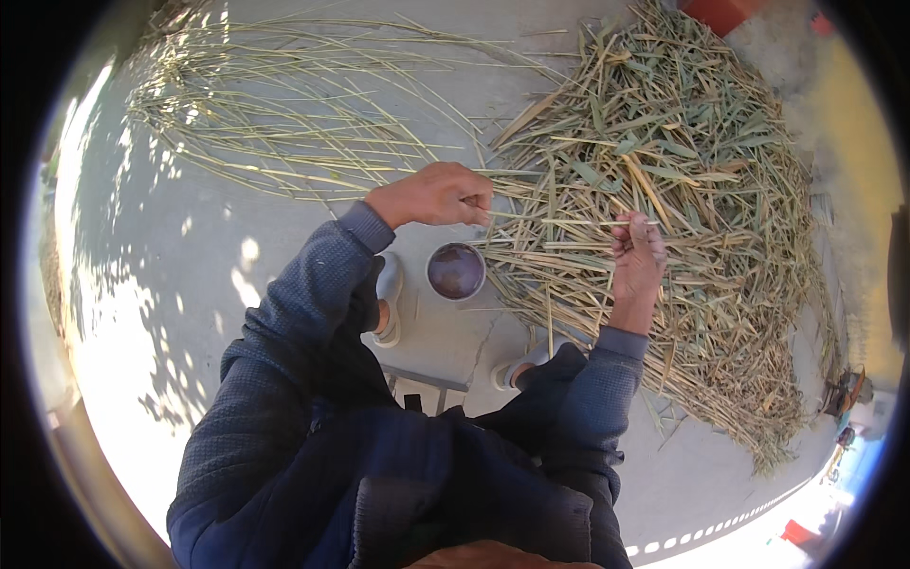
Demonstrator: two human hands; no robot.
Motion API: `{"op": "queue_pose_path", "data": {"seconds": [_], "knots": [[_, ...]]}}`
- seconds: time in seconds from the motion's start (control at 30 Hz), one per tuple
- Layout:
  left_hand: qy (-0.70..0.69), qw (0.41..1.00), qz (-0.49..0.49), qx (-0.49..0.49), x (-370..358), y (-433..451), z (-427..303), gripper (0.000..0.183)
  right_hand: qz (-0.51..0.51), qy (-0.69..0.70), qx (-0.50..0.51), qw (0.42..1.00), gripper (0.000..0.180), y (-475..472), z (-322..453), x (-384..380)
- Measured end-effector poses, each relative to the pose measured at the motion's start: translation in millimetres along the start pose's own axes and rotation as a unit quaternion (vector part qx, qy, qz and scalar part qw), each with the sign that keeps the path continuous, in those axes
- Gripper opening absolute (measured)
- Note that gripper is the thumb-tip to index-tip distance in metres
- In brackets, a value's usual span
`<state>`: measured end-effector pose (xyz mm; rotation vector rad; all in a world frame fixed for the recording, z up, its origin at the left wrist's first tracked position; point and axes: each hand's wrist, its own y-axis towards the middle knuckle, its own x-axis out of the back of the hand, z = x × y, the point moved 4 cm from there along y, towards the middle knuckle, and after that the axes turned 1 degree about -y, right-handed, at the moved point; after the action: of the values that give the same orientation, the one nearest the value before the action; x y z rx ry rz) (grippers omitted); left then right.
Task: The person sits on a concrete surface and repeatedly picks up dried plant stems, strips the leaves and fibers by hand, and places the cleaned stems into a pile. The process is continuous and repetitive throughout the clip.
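Observation:
My left hand (441, 193) is raised in front of me, its thumb and fingers pinched on a thin pale plant stalk (569, 221). The stalk runs to the right, where the fingertips of my right hand (640, 256) grip it too. Whether it is one length or two overlapping pieces is hard to tell. Below my left hand, on the floor between my feet, stands a round bowl (456, 271) with something dark inside, perhaps liquid. Behind and beneath my right hand spreads a large heap of cut stalks and dry leaves (682, 156).
Long, thin green stems (298, 107) fan out over the concrete floor (284, 235) at the upper left. My shoes (388, 299) flank the bowl. A red object (721, 13) sits behind the heap. Various items (846, 398) lie at the far right edge.

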<state>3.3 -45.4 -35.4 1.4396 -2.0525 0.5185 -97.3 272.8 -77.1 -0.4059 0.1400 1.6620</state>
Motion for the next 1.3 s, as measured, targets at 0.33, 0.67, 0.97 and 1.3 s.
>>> {"op": "queue_pose_path", "data": {"seconds": [0.33,0.67,0.97,1.3], "knots": [[0.253,0.937,-0.211,-0.113,67,-28,-4,0.021,-0.144,0.088,-0.173,0.970,0.019,21,-49,114],[0.356,0.874,-0.268,-0.193,63,-15,-40,0.018,-0.135,0.141,-0.287,0.938,0.018,15,-100,175],[0.432,0.875,-0.205,0.077,42,-35,114,0.015,-0.200,0.070,-0.362,0.908,0.016,-4,-200,93],[0.416,0.893,-0.173,-0.018,32,-39,36,0.022,-0.085,0.082,-0.408,0.905,0.014,-65,-367,-30]]}}
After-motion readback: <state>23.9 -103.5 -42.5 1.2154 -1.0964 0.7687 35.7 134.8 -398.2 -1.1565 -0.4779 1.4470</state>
